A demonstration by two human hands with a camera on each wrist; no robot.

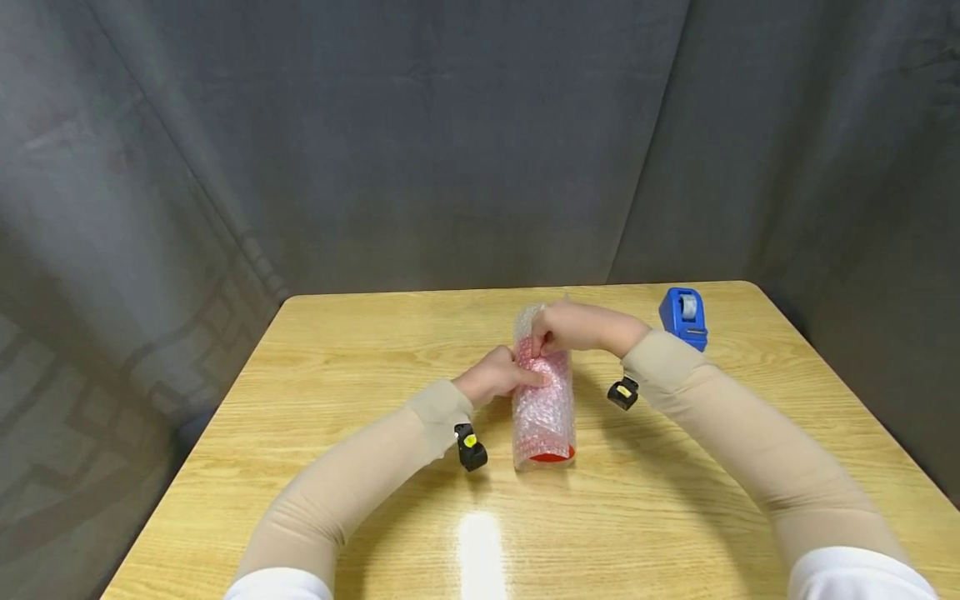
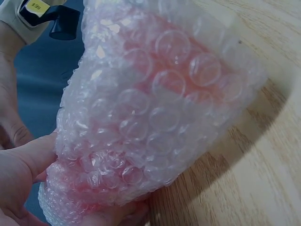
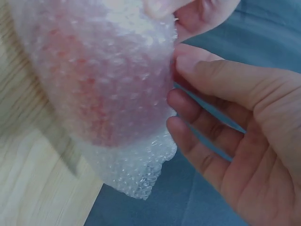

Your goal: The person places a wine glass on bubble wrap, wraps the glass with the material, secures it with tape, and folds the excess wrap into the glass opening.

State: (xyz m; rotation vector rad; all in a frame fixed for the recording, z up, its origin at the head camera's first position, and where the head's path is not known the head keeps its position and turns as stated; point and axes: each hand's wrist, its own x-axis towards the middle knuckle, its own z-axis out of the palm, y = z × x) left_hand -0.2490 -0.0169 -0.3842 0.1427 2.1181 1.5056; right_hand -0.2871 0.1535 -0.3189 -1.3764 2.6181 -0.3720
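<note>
A red, tube-shaped bundle in clear bubble wrap [image 1: 545, 421] lies lengthwise on the table, its red object [image 1: 553, 457] showing at the near end. My left hand [image 1: 501, 375] grips the bundle from the left, thumb over the top and fingers low at its side. In the left wrist view, that thumb [image 2: 35, 155] presses into the wrap. From the right and above, my right hand [image 1: 566, 327] reaches over the far part. Its thumb and forefinger [image 3: 202, 70] come together at the bubble wrap [image 3: 127, 94], pinching at its surface, with the other fingers curved beside them.
A blue tape dispenser [image 1: 683, 318] with a roll of clear tape stands at the back right of the wooden table [image 1: 360, 350]. Grey curtains [image 1: 450, 150] hang behind the table and at both sides. Small black cameras hang at both wrists.
</note>
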